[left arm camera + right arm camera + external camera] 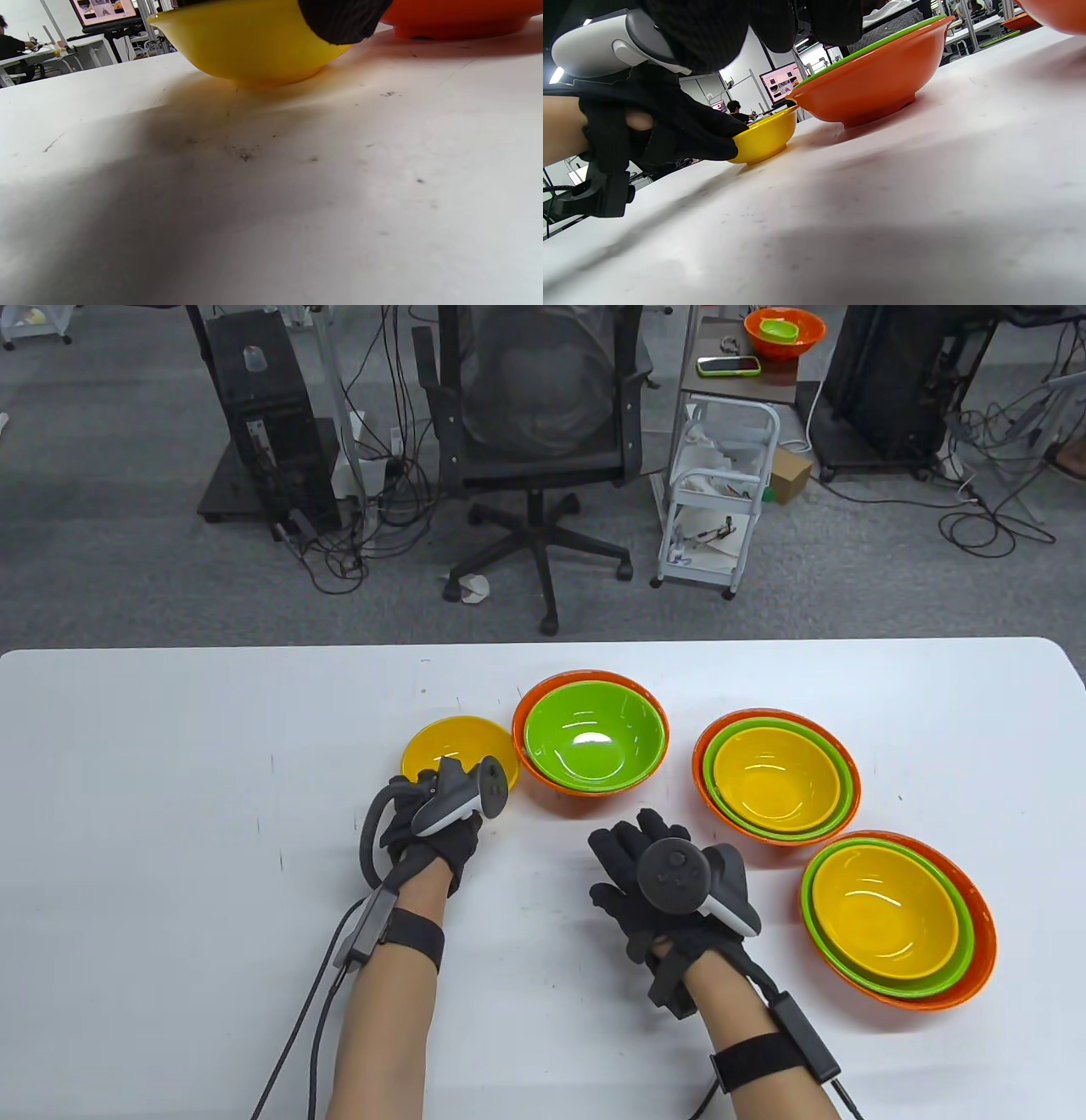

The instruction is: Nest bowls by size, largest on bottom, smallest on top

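small yellow bowl (454, 746): standing alone on table (170, 814), just left of orange bowl (551, 789) holding green bowl (594, 734) | left hand (433, 831): at yellow bowl's near rim, fingertip touching its outer wall, grip unclear | right hand (657, 891): fingers spread, near, touching no bowl

Lone bowl (456, 748) left of stacks (596, 742)
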